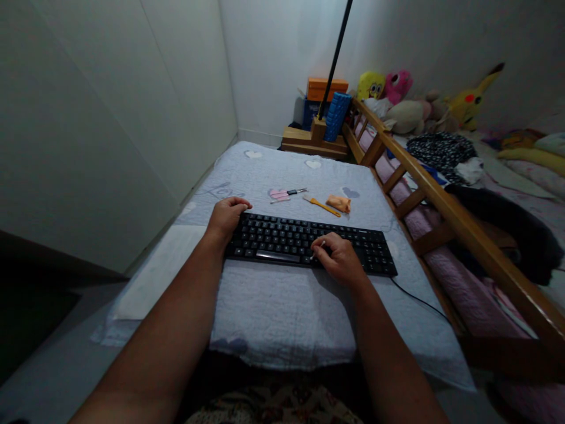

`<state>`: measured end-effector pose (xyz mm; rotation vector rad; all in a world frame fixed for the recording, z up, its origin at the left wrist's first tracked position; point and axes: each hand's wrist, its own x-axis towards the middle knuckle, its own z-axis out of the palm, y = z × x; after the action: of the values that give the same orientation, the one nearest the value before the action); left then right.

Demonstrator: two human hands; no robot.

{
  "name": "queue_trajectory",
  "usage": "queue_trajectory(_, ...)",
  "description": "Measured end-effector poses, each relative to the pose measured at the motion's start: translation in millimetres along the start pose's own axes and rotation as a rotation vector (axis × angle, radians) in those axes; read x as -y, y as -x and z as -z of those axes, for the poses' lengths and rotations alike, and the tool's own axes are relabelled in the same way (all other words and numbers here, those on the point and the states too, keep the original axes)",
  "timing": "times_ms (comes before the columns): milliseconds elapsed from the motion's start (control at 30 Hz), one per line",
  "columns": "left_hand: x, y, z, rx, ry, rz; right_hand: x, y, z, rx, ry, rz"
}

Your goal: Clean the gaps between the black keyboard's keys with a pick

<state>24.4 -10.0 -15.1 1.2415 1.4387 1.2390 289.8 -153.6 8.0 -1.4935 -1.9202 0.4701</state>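
Note:
A black keyboard [282, 235] lies flat across the cloth-covered table. My left hand [225, 219] is closed at its far left corner, with the fingertips curled along the back edge. Over the lower right part of the keys, my right hand [338, 256] pinches a white cotton swab [323, 243], whose lower end is down by the bottom row of keys. Behind the keyboard are a second cotton swab [279, 201], a small tool with a black handle [293, 192], an orange-handled brush-like tool [325, 206] and a crumpled orange cloth or packet [338, 204].
A pale sheet [163, 268] lies at the table's left side. The keyboard cable [419, 298] runs off to the right. A wooden bed rail [415, 176] borders the table's right side, and a white panel [119, 118] stands left. Behind is a wooden base [304, 136] with a black pole.

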Motion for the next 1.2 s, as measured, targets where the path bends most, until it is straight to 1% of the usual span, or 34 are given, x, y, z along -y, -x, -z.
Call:
queue_trajectory(200,2.5,-1.2,-0.1,-0.004,0.007,0.001,-0.6,-0.1,-1.1,0.009,0.016,0.0)
queue_trajectory(367,3.9,-2.1,0.6,-0.002,-0.021,-0.003,-2.0,-0.7,-0.8,-0.014,0.018,0.003)
queue_trajectory(900,4.9,-1.5,0.7,0.005,0.008,-0.005,-0.3,-0.4,-2.3,-0.056,0.0,0.008)
queue_trajectory(1200,3.8,-1.1,0.1,0.002,0.001,0.004,1.5,-0.7,-3.1,-0.042,-0.013,0.021)
